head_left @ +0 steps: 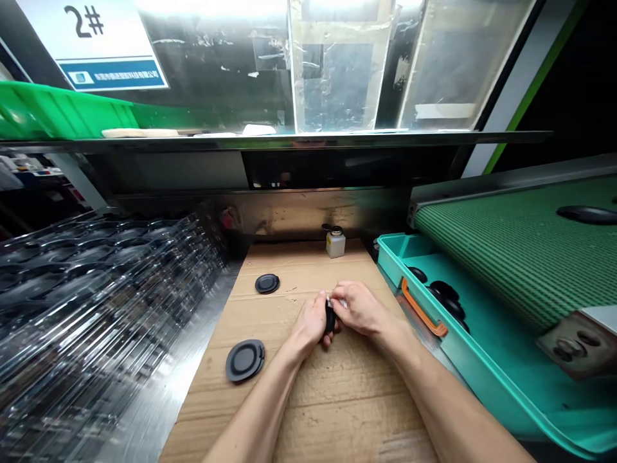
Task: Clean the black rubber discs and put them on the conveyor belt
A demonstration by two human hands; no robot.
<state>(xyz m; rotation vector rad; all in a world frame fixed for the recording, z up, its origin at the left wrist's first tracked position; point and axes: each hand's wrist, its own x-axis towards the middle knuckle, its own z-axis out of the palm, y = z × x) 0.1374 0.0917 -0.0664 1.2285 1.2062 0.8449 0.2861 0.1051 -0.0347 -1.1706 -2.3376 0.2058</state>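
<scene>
- Head view, looking down from the person's brow: the left hand [309, 323] was curled closed around a small black part [330, 316], which the fingers mostly hid.
- The right hand [360, 308] was closed in a pinch at the part's top end, on something pale too small to make out.
- The part was held just above a cardboard sheet [337, 411] covering the tabletop.
- Two black discs [245, 361] lay on the cardboard to the left, and a small white bottle [336, 245] stood at its far edge.
- A teal tray [482, 379] holding more black discs [446, 299] sat to the right, beside a green ribbed conveyor belt [525, 257].
- A slipping pinch could have dropped the part, perhaps rolling it toward the tray; a careless elbow or reach could have toppled the bottle and spilled whatever it held.
</scene>
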